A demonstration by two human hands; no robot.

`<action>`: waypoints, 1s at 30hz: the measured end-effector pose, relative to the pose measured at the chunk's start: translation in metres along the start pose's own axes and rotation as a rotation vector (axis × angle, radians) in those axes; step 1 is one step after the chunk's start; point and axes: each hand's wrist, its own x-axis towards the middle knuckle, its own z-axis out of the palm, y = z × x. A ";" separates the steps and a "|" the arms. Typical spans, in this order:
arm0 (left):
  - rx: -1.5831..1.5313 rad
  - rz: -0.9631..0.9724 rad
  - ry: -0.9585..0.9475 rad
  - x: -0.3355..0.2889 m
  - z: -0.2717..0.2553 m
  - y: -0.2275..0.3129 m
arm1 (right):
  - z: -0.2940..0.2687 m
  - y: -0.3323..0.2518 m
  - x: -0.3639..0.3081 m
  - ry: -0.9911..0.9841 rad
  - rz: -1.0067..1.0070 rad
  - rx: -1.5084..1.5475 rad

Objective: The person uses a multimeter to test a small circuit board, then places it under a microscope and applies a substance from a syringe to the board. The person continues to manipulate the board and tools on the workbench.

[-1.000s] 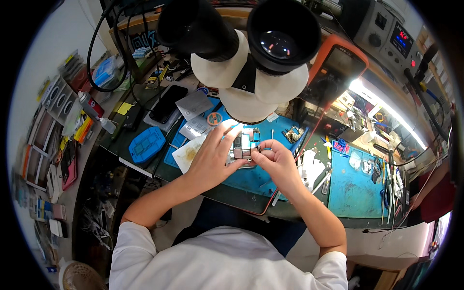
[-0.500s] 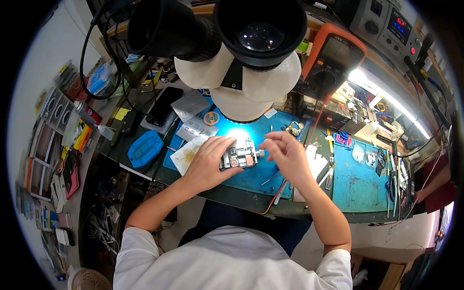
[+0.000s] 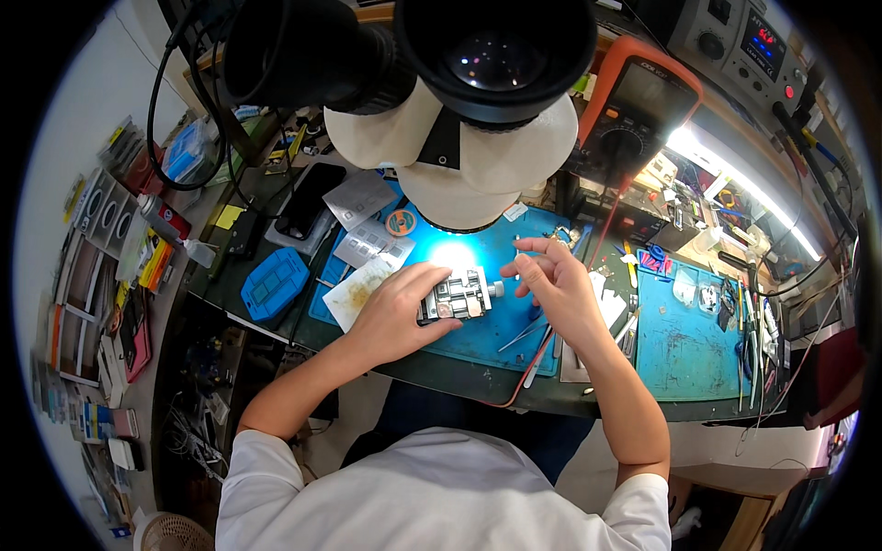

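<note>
A small silver metal clamp holder [image 3: 459,296] with a round knob [image 3: 497,289] on its right side lies on the blue work mat [image 3: 441,344]. My left hand [image 3: 395,305] wraps round its left side, thumb along the near edge and fingers at the far edge. Just right of the knob, my right hand [image 3: 551,280] hovers apart from it, fingers curled toward the thumb; whatever may be between the fingertips is too small to make out. Above both hands hangs a white microscope [image 3: 459,174] with black eyepieces, its light falling on the holder's far edge.
Tweezers [image 3: 522,332] lie near my right wrist. Metal stencils [image 3: 372,243], a stained white sheet [image 3: 358,292], a blue tray [image 3: 275,282] and a black phone [image 3: 310,202] sit leftward. An orange multimeter [image 3: 634,110] stands back right; a second blue mat [image 3: 689,354] lies on the right.
My right hand has moved slightly right and away from the knob, its fingers curling differently. A copper-coloured patch at the holder's right now looks grey. My left hand has stayed put.
</note>
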 end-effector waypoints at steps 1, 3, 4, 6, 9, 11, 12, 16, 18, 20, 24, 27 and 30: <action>-0.006 -0.002 0.000 0.000 0.000 0.000 | 0.000 0.000 0.000 -0.002 0.002 -0.003; -0.012 0.001 -0.003 0.000 0.000 -0.001 | 0.000 0.000 0.000 -0.010 0.015 -0.014; -0.015 0.002 -0.005 0.000 0.000 -0.002 | 0.000 0.000 0.000 -0.014 0.022 -0.019; -0.006 0.006 0.000 -0.001 0.001 -0.004 | 0.000 0.004 0.001 -0.018 0.016 -0.033; -0.025 -0.032 -0.033 0.000 0.000 -0.003 | 0.001 0.006 0.001 -0.021 0.013 -0.055; -0.037 -0.054 -0.049 0.000 -0.001 -0.003 | 0.002 0.006 0.001 -0.022 0.013 -0.063; -0.038 -0.056 -0.047 0.000 0.000 -0.003 | 0.002 0.006 0.001 -0.023 0.012 -0.066; -0.037 -0.062 -0.048 -0.001 0.000 -0.005 | 0.002 0.005 0.001 -0.036 0.013 -0.079; -0.027 -0.026 -0.017 -0.001 0.002 -0.006 | 0.003 0.004 0.001 -0.032 0.019 -0.093; -0.026 -0.027 -0.019 0.000 0.001 -0.004 | 0.003 0.007 0.001 -0.016 0.002 -0.140; -0.044 -0.081 -0.054 0.001 -0.002 -0.001 | 0.005 0.014 -0.002 -0.005 -0.112 -0.388; -0.039 -0.078 -0.049 0.000 -0.002 -0.001 | 0.006 0.012 -0.010 -0.040 -0.213 -0.561; -0.047 -0.066 -0.051 0.000 0.000 -0.004 | 0.006 0.019 -0.010 -0.059 -0.296 -0.597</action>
